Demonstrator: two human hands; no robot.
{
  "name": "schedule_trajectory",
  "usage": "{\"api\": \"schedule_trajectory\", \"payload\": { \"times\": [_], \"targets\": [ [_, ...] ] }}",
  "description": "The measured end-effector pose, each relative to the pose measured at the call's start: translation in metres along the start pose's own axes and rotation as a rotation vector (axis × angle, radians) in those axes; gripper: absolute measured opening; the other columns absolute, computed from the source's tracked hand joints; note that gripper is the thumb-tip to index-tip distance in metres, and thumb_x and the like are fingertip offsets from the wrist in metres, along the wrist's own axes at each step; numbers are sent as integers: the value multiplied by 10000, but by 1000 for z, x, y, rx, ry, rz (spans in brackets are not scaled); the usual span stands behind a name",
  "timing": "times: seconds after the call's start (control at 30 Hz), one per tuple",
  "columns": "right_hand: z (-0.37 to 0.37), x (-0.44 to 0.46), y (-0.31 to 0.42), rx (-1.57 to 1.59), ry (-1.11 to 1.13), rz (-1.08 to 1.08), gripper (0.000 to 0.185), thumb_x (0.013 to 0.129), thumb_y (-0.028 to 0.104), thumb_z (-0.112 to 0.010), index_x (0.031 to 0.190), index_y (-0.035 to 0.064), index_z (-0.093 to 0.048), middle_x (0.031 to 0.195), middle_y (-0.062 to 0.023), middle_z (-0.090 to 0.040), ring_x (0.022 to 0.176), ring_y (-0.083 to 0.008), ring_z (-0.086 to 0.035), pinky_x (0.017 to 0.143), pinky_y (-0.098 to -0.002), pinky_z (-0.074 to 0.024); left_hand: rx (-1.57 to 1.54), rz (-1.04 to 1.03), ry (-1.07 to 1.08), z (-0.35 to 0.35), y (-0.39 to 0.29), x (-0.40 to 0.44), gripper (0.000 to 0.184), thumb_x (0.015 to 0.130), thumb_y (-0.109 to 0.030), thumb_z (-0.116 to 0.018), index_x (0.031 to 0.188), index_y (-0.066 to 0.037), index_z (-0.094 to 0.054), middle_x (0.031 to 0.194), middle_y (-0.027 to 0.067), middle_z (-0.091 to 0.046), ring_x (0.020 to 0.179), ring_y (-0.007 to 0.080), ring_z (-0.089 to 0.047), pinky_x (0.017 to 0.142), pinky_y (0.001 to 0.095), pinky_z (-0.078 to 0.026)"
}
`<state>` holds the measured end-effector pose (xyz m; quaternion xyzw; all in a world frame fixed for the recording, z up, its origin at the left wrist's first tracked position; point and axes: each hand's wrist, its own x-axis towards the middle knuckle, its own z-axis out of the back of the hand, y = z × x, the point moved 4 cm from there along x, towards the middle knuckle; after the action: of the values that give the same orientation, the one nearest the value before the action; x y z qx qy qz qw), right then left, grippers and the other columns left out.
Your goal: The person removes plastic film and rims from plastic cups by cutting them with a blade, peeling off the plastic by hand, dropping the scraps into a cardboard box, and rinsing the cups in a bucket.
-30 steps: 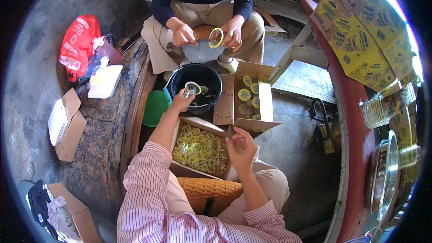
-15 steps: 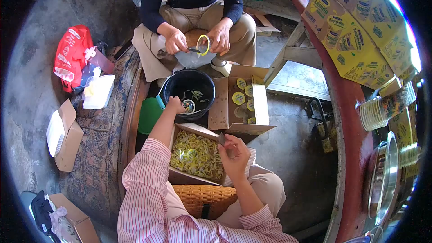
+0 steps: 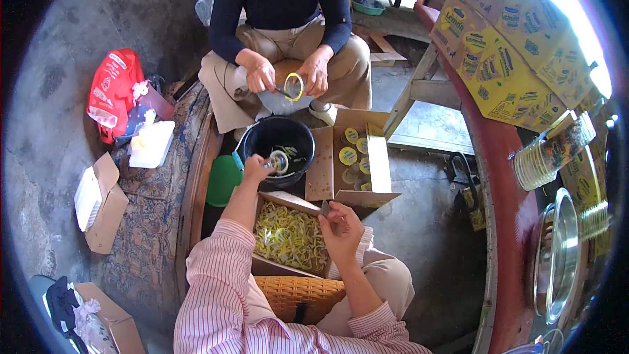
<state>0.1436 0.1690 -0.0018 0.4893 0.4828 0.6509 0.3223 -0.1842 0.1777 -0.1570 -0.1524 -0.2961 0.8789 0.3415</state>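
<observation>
Over the near rim of a black bucket point(image 3: 303, 132), my left hand point(image 3: 256, 168) is closed on a clear round plastic cup point(image 3: 279, 162), its open end facing up. Pale strips lie inside the bucket. My right hand point(image 3: 343, 228) pinches a small flat grey blade point(image 3: 325, 208) above the right edge of a cardboard box point(image 3: 283, 267). Yellow and whitish cut strips point(image 3: 288, 233) fill that box. Opposite me, a co-worker's hands point(image 3: 313, 74) hold a clear cup with a yellow rim point(image 3: 293, 87) and a thin dark tool.
An open carton point(image 3: 319, 172) with several yellow-lidded cups point(image 3: 348, 155) stands right of the bucket. A green lid point(image 3: 223, 180) lies left of it. Flattened lemon cartons point(image 3: 488, 59), stacked clear cups point(image 3: 534, 164) and a metal basin point(image 3: 557, 256) line the red bench point(image 3: 508, 223) at right.
My left hand has turned the cup and lifted it slightly toward the bucket's rim. The co-worker's cup has come down a little. The whole view has shifted slightly.
</observation>
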Motion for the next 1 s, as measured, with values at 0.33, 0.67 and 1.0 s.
{"api": "schedule_trajectory", "payload": {
  "times": [0.33,0.67,1.0],
  "targets": [
    [6,2,-10,189,-89,-70,335,690,-51,-665,1008,1,-572,746,-33,-575,679,-74,-555,621,-210,-490,-1376,525,-31,-9,-13,-59,250,736,-199,-710,918,-98,-573,729,-1,-524,568,119,-521,520,237,-475],
    [4,-7,-47,261,-140,-182,386,689,-59,-674,1040,9,-527,772,-1,-539,713,-59,-540,649,-184,-474,-940,-418,-64,168,-264,-112,357,797,-277,-655,1031,-41,-526,984,49,-560,845,107,-549,672,251,-487],
    [5,-17,-53,280,-203,-190,353,679,-18,-679,1014,12,-573,771,-45,-601,708,-94,-581,638,-220,-485,-618,-1088,-89,238,-570,-178,791,655,-441,-731,1190,52,-422,1082,139,-548,920,186,-568,766,294,-467]
  ]
}}
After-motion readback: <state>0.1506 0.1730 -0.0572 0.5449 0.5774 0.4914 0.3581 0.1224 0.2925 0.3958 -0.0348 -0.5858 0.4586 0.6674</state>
